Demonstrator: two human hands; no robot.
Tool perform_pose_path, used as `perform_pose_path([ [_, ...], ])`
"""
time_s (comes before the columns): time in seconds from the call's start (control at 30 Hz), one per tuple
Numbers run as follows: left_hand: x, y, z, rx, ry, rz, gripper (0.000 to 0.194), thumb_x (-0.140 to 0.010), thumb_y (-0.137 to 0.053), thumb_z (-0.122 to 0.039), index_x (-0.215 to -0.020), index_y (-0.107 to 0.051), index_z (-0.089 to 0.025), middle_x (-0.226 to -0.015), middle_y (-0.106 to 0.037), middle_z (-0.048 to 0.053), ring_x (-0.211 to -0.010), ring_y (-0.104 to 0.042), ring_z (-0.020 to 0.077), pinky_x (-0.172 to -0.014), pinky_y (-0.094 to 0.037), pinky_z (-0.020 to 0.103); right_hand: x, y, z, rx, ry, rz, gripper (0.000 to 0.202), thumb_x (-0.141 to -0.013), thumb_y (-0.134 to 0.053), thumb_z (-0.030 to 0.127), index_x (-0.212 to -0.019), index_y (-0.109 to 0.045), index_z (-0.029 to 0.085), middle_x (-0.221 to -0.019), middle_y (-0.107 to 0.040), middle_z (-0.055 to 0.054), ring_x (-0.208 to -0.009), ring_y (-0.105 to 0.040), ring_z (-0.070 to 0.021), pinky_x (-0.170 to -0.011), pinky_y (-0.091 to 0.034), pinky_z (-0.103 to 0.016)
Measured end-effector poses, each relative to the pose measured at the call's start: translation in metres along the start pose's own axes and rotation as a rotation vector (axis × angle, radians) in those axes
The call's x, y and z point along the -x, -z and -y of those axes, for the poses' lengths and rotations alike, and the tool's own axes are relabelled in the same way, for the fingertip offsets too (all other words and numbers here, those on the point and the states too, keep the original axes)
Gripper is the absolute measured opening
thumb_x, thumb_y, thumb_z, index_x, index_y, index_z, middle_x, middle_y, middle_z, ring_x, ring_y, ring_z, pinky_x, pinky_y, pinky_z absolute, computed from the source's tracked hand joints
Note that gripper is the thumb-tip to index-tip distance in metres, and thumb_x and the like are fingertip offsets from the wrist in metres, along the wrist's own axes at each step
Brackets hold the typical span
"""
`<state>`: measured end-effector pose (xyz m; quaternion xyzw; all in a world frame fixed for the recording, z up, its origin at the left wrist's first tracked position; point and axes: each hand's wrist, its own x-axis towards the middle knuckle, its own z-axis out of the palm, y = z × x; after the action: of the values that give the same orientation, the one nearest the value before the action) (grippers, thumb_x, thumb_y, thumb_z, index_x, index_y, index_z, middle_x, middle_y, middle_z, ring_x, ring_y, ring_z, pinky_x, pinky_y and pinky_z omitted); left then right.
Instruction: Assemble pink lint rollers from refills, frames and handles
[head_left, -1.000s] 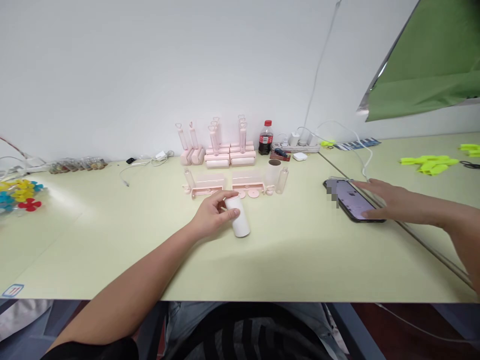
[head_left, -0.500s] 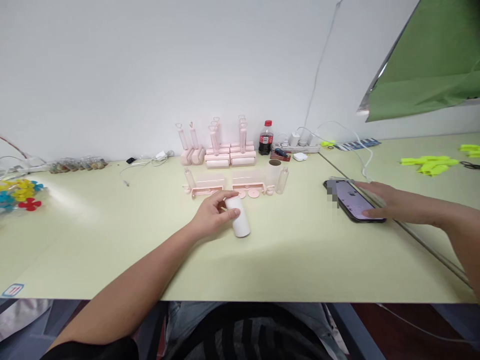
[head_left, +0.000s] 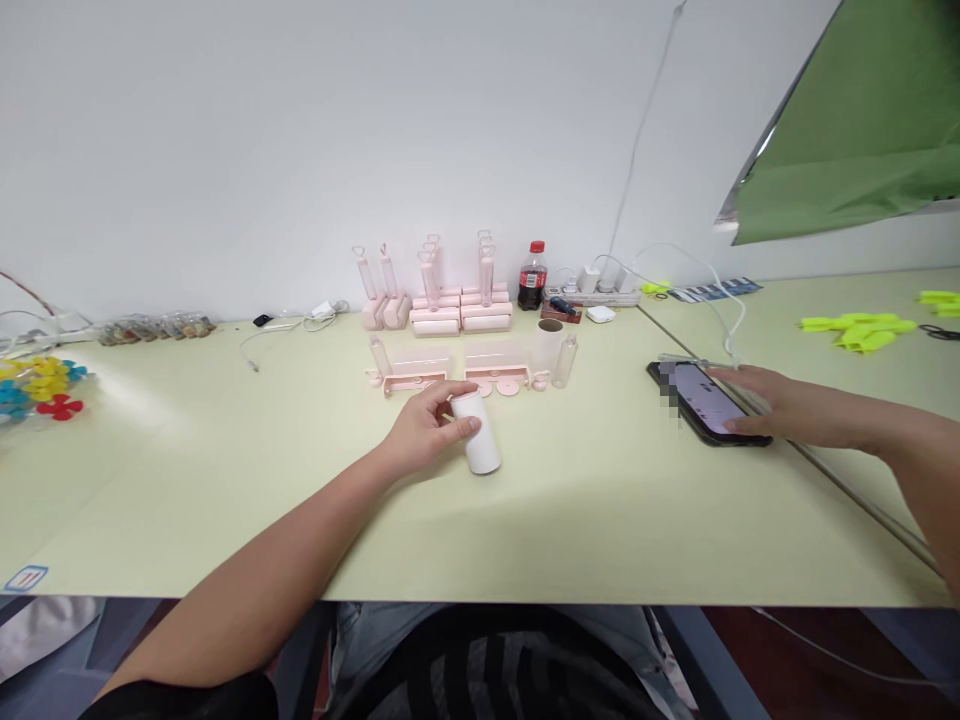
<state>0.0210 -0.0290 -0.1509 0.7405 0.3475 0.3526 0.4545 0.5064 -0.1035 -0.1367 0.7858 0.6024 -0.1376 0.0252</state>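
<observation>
My left hand (head_left: pixel 429 428) is wrapped round the upper end of a white lint roller roll (head_left: pixel 484 450), thumb on its near side. The roll leans on the table, with a little pink at its top end. My right hand (head_left: pixel 772 402) grips a smartphone (head_left: pixel 705 400), its thumb on the lit screen and its fingers at the far edge. Beyond the roll lie two open pink lint roller cases (head_left: pixel 496 375), several pink discs (head_left: pixel 508 388) and clear handle tubes (head_left: pixel 565 362). An upright white roll (head_left: pixel 547 345) with a brown core stands beside them.
Several assembled pink lint rollers (head_left: pixel 436 322) line the wall, with a cola bottle (head_left: pixel 532 278) and a power strip (head_left: pixel 607 297) to their right. Yellow-green plastic parts (head_left: pixel 859 330) lie far right. Colourful flower-shaped pieces (head_left: pixel 60 407) sit at left. A cable (head_left: pixel 855 495) crosses near my right arm.
</observation>
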Motion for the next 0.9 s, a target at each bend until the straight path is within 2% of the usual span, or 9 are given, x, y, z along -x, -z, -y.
perform_pose_path([
  [0.1,0.0,0.0,0.001,0.007,-0.004,-0.001,0.049,-0.077,-0.072,-0.043,-0.121,-0.063,-0.022,-0.114,-0.062,0.007,-0.082,-0.061,0.0153,-0.073,-0.051,0.029,0.002,0.002,0.004,-0.002,-0.009,0.023,0.09,-0.075,-0.054,0.054,-0.153,-0.026,0.019,-0.161,-0.019,-0.019,-0.144,-0.03,-0.0326,-0.115,-0.028,-0.043],
  [0.23,-0.001,0.0,0.001,0.001,0.002,-0.004,0.049,-0.077,-0.072,-0.042,-0.122,-0.063,-0.022,-0.113,-0.063,0.007,-0.079,-0.06,0.0141,-0.073,-0.051,0.029,0.002,0.002,0.005,-0.015,-0.007,-0.007,0.087,-0.074,-0.054,0.056,-0.151,-0.031,0.022,-0.159,-0.027,-0.017,-0.142,-0.035,-0.0333,-0.113,-0.033,-0.043],
  [0.4,-0.001,0.0,-0.002,-0.013,0.009,-0.004,0.049,-0.077,-0.072,-0.042,-0.122,-0.063,-0.022,-0.114,-0.063,0.007,-0.079,-0.06,0.0141,-0.073,-0.05,0.029,-0.003,0.001,0.001,0.001,0.024,-0.005,0.084,-0.077,-0.052,0.051,-0.151,-0.03,0.02,-0.158,-0.03,-0.015,-0.144,-0.031,-0.0313,-0.116,-0.029,-0.043],
  [0.63,0.0,0.0,-0.002,-0.002,0.011,0.002,0.049,-0.077,-0.072,-0.042,-0.122,-0.063,-0.022,-0.114,-0.063,0.008,-0.081,-0.06,0.0149,-0.073,-0.051,0.03,-0.003,0.001,0.0,-0.011,-0.024,0.001,0.07,-0.085,-0.045,0.048,-0.151,-0.035,0.026,-0.162,-0.02,-0.014,-0.143,-0.033,-0.0323,-0.114,-0.032,-0.043],
  [0.73,-0.001,0.0,-0.001,-0.001,0.0,0.0,0.049,-0.078,-0.072,-0.041,-0.122,-0.063,-0.022,-0.113,-0.063,0.008,-0.082,-0.06,0.0155,-0.073,-0.05,0.031,-0.005,0.0,-0.001,-0.01,0.0,-0.009,0.062,-0.087,-0.042,0.04,-0.149,-0.04,0.029,-0.161,-0.023,-0.011,-0.142,-0.035,-0.0322,-0.112,-0.034,-0.043],
  [0.9,-0.001,0.0,0.001,-0.006,-0.005,0.001,0.049,-0.077,-0.072,-0.042,-0.121,-0.063,-0.023,-0.115,-0.062,0.008,-0.086,-0.061,0.0166,-0.075,-0.05,0.03,-0.011,-0.005,-0.003,0.021,-0.011,-0.048,0.063,-0.085,-0.041,0.029,-0.147,-0.044,0.028,-0.16,-0.027,-0.011,-0.142,-0.034,-0.032,-0.111,-0.036,-0.042],
])
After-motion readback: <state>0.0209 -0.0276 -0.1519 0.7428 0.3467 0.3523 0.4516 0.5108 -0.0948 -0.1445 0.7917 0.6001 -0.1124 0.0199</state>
